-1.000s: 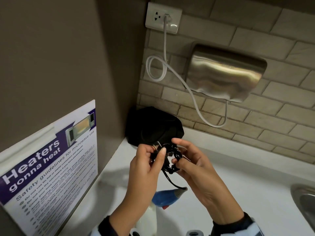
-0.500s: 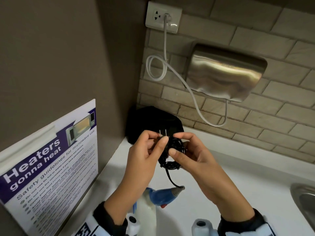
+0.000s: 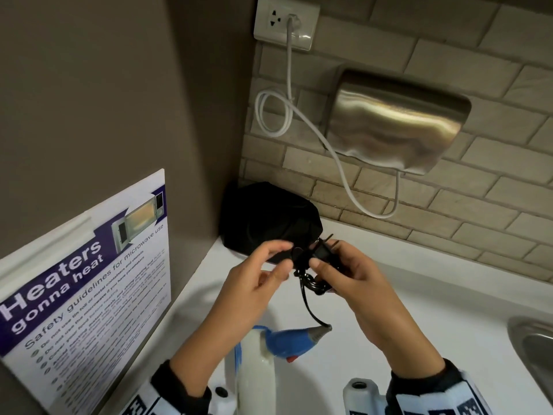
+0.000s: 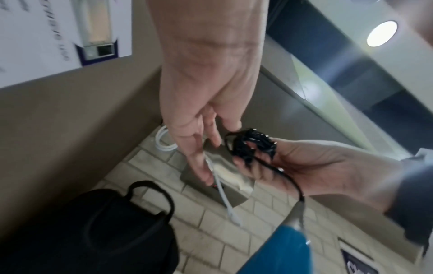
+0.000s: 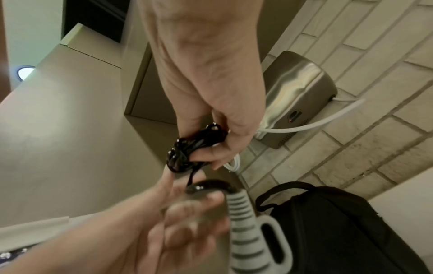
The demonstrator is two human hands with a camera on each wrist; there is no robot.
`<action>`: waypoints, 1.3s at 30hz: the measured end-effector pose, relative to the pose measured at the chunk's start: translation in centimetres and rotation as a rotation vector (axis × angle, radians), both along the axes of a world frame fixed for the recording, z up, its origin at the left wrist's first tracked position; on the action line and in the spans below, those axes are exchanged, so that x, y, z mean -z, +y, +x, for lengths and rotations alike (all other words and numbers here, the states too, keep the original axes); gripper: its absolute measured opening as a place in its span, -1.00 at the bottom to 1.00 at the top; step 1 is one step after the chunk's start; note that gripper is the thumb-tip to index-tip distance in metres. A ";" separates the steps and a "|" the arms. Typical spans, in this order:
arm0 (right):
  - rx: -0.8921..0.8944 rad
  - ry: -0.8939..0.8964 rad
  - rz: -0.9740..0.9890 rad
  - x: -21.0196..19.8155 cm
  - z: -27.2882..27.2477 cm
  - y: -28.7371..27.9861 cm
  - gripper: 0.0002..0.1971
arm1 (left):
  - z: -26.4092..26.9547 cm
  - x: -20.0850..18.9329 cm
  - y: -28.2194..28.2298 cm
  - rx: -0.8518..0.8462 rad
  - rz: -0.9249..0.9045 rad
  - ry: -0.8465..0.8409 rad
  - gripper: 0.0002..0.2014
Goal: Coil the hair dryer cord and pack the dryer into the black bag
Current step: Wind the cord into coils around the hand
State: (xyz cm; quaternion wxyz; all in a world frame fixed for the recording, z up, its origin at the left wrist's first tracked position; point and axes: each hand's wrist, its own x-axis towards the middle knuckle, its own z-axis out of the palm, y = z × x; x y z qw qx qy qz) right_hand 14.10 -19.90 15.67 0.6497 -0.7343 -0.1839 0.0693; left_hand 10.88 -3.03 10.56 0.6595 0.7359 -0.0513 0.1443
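Note:
My right hand (image 3: 344,274) holds the black cord (image 3: 314,284), which is coiled round its fingers (image 4: 255,146), and the plug (image 3: 324,250) sticks up above its thumb. Fingers of my left hand (image 3: 269,265) pinch a loop of the cord (image 5: 187,148) at the coil's left side. In the right wrist view that hand is blurred. A short stretch of cord runs down to the blue hair dryer (image 3: 284,341) and its grey ribbed cord sleeve (image 5: 241,213). I cannot tell whether the dryer rests on the counter. The black bag (image 3: 263,220) stands in the corner just behind my hands.
A steel hand dryer (image 3: 398,121) is on the brick wall, and its white cable (image 3: 288,85) runs to a socket (image 3: 285,22). A microwave safety poster (image 3: 89,280) leans on the left. A sink (image 3: 535,348) is set into the white counter (image 3: 434,310) at the right.
Both hands have shifted a little to the right. The plug has passed from beside my left fingers to above my right thumb, and the coil sits more in my right hand.

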 end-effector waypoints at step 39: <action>0.473 0.508 -0.222 18.3 10.7 -6.1 -0.86 | 4.7 11.1 -2.7 0.392 0.574 0.708 -0.68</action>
